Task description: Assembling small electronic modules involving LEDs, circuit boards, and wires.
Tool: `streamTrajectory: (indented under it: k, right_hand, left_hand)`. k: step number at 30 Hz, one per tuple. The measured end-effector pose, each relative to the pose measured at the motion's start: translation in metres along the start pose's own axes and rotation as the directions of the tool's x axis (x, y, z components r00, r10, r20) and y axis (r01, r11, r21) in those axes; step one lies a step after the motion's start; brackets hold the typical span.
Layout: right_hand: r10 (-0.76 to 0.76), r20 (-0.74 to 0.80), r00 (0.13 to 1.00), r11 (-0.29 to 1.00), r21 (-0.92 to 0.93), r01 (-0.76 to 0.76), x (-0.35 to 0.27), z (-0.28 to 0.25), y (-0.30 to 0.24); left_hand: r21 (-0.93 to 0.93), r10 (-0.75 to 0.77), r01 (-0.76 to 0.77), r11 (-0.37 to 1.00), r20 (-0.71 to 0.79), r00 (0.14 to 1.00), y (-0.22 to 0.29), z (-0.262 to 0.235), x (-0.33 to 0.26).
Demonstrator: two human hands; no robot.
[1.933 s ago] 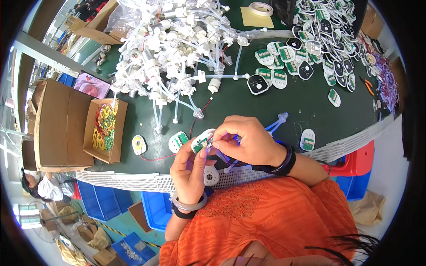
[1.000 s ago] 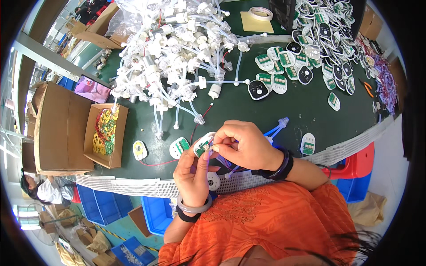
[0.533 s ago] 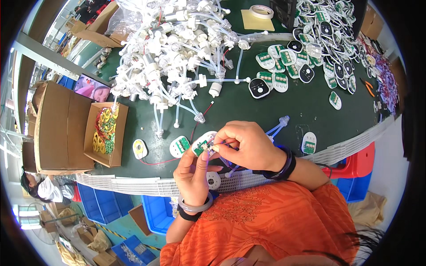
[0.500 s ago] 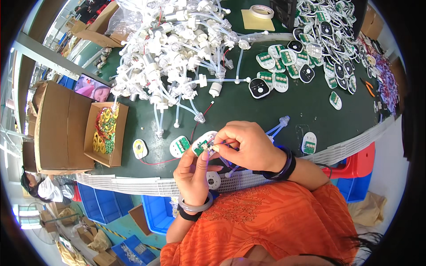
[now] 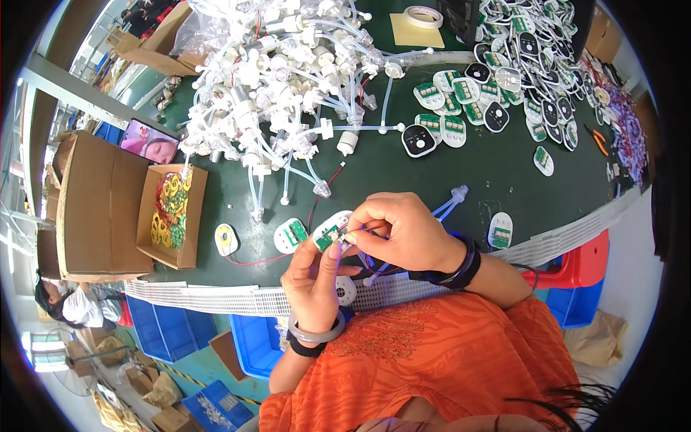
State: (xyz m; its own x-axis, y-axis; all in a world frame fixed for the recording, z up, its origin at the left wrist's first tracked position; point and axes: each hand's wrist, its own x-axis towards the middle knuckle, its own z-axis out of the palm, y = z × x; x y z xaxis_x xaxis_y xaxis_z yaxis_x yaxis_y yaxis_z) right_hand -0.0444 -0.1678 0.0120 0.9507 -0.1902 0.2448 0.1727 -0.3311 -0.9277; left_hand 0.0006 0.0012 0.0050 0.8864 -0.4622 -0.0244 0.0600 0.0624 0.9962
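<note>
My left hand point(image 5: 314, 284) grips a white rounded panel with a green circuit board point(image 5: 327, 234) between thumb and fingers, tilted up above the table's near edge. Against that board my right hand point(image 5: 407, 232) is closed in a pinch on a thin wire point(image 5: 371, 228); its fingertips hide most of the wire's end. Beside the left hand lies a similar white panel with a green board point(image 5: 291, 235). A thin red wire runs from near it to a yellow-centred disc point(image 5: 226, 240). Clear tubing point(image 5: 452, 204) with a plastic fitting sticks out behind the right hand.
A large heap of white pumps and tubes point(image 5: 281, 93) covers the far middle. Panels are piled point(image 5: 529, 65) at far right, near orange-handled pliers point(image 5: 599, 140). At left stand a cardboard box of wired discs point(image 5: 191, 223) and a phone point(image 5: 150, 142). White mesh point(image 5: 237, 299) edges the table.
Both hands keep nearly the same hold on the panel and wire. My right hand has shifted very slightly at the board.
</note>
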Motion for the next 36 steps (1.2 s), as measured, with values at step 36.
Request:
streamTrajectory:
  k: [36]
  right_hand:
    - [-0.279,-0.062,0.958,0.934,-0.247,0.256,0.002,-0.028,0.002]
  left_hand:
    - [0.516,0.342,-0.370,0.773,0.152,0.927,0.021,-0.007,0.017]
